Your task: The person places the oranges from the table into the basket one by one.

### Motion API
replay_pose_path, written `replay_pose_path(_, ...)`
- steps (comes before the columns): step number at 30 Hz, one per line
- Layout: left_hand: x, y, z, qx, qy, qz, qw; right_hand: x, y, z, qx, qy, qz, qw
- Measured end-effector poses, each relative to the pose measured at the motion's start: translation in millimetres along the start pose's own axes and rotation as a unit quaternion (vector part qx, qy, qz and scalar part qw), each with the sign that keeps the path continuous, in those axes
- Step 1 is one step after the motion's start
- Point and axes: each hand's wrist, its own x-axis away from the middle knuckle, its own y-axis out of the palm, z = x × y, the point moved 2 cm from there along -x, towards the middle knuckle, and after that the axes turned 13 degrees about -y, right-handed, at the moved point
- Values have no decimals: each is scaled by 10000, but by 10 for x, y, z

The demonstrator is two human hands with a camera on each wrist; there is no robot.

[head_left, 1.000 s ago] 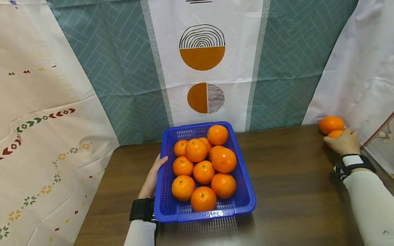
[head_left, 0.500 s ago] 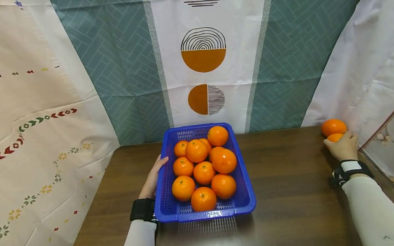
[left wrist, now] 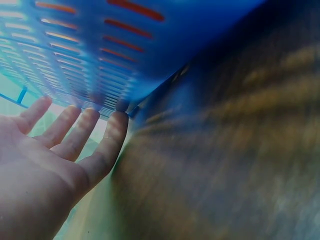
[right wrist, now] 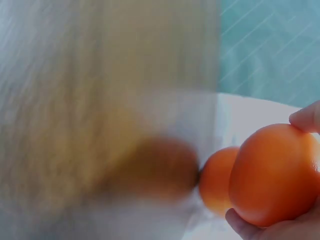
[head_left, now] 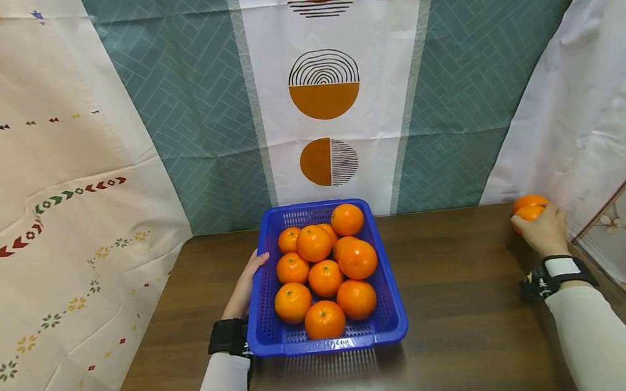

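Note:
My left hand (head_left: pixel 243 287) holds the left side of a blue plastic basket (head_left: pixel 326 344), with one digit over the rim in the head view. In the left wrist view, fingers (left wrist: pixel 75 142) lie against the slotted wall. Several oranges (head_left: pixel 324 320) fill the basket, some stacked on others. At the far right of the table, my right hand (head_left: pixel 545 231) grips an orange (head_left: pixel 530 213) between thumb and fingers. Close behind it is another orange (head_left: pixel 528 201), partly hidden; the right wrist view shows this rear orange (right wrist: pixel 217 180) beside the held orange (right wrist: pixel 275 175).
The brown wooden table (head_left: pixel 457 307) carries the basket near its middle. Patterned cloth hangs at the back (head_left: pixel 451 115), with a cream cloth (head_left: pixel 71 241) at the left. White cloth (head_left: pixel 609 132) rises right beside my right hand.
The orange in my right hand has come up slightly and now covers more of the one behind. My left hand and the basket keep their place; the head view has tilted a little.

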Motion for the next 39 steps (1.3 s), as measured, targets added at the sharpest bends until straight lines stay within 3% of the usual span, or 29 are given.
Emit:
replay_pose_path(11, -135, -31, -52, 6, 19, -27, 10000, -53, -72, -497, -261, -493, 468, 9973)
replay_pose_path(22, -198, 5, -47, -35, 99, -98, 9999, -94, -150, -1045, -893, -846, 267, 9920)
replay_pose_path(29, -120, -69, -93, -126, 67, -66, 9999, -41, -45, -1382, -1145, -1292, 266, 9846)
replay_pose_path(33, -59, -30, -48, 10, -82, -52, 10000, -27, -19, -1543, -1310, -1485, 181, 9800)
replay_pose_path(39, -66, -15, -45, 65, -90, -23, 9999, -21, 12, -1631, -1315, -1641, 21, 9776)
